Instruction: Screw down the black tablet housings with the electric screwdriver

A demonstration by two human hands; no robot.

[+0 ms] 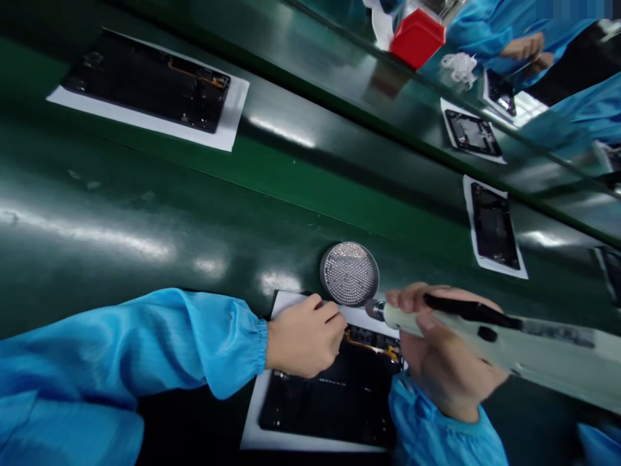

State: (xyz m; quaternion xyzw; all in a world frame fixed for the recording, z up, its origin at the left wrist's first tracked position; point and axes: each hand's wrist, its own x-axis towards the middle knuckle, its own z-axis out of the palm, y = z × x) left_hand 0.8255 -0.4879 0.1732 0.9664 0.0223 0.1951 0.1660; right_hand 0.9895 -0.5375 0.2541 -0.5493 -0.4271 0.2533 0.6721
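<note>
My right hand (444,359) is wrapped round a pale electric screwdriver (553,356) with a black lever on its side. Its tip points left, close to the near rim of a round grey dish (324,279) with a shiny, dotted inside. Below lies a black tablet-like device (334,404), its inner parts and an orange ribbon cable showing along the far edge, on a white sheet (286,441). My left hand (308,338) rests over the device's far left part, fingers curled and closed. What its fingertips hold, if anything, is hidden.
A similar opened device (150,84) on white paper lies at the upper left. Others, a dark device (495,223) and a frame (473,133), lie at the right. Beyond a ledge are a red bin (418,39) and a co-worker's hands (526,50).
</note>
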